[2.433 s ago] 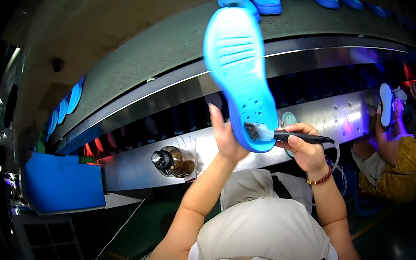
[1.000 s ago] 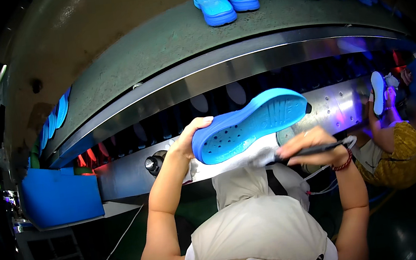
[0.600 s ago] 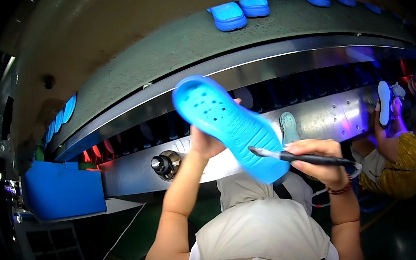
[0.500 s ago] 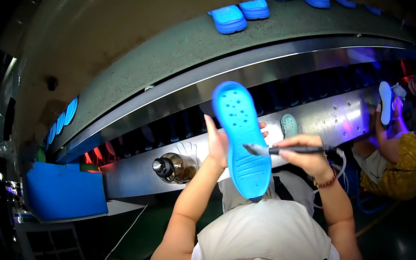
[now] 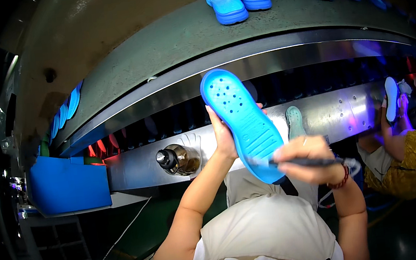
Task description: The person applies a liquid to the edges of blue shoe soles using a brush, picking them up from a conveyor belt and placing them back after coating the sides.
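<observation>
A bright blue shoe sole (image 5: 241, 118), with small dark spots at its far end and ridges nearer to me, is tilted to the left in front of my body. My left hand (image 5: 223, 137) grips it from the left side, with fingertips showing past the right edge. In my right hand (image 5: 310, 160) is a brush (image 5: 259, 162) with a dark handle. Its pale bristles, blurred by motion, are over the near part of the sole. Below the sole, the steel ledge (image 5: 216, 156) is partly hidden.
A dark-capped bottle (image 5: 176, 160) and a pale green sole (image 5: 294, 121) rest on the ledge. Beyond runs a green belt (image 5: 168, 47) carrying several blue soles (image 5: 228, 7). A blue box (image 5: 70, 184) stands left. To the right, a co-worker (image 5: 406, 164) holds a pale sole.
The sole has tilted further, its far end going left and its near end right. My right hand and brush have shifted slightly down and right, toward the sole's near end.
</observation>
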Available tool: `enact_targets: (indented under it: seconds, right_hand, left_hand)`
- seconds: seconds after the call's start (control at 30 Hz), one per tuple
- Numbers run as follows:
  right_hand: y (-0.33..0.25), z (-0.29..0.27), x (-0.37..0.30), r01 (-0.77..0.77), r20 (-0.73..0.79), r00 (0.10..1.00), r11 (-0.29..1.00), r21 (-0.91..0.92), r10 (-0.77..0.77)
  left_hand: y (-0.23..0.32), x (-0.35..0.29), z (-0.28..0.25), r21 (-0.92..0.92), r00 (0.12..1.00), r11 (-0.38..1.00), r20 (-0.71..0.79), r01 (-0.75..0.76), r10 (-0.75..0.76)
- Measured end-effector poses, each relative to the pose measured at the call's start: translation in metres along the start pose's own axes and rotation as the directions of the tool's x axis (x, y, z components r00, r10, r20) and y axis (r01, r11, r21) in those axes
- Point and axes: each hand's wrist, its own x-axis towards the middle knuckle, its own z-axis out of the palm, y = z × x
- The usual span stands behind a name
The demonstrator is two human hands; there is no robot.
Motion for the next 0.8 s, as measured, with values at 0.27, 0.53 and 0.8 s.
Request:
enact_targets:
  seconds: [0.27, 0.53, 0.8]
  right_hand:
    - [-0.008, -0.002, 0.002, 0.048, 0.09, 0.994, 0.987, 0.151, -0.062]
    - [0.001, -0.015, -0.014, -0.026, 0.162, 0.987, 0.981, 0.193, -0.005]
    - [0.018, -0.016, -0.019, 0.002, 0.089, 0.996, 0.976, 0.216, -0.022]
  left_hand:
    - [0.01, 0.002, 0.02, -0.087, 0.99, 0.987, -0.024, -0.137, 0.136]
    - [0.026, 0.01, 0.025, -0.029, 0.992, 0.994, 0.061, -0.105, 0.107]
    - [0.034, 0.022, 0.033, 0.015, 0.986, 0.994, 0.129, -0.109, 0.107]
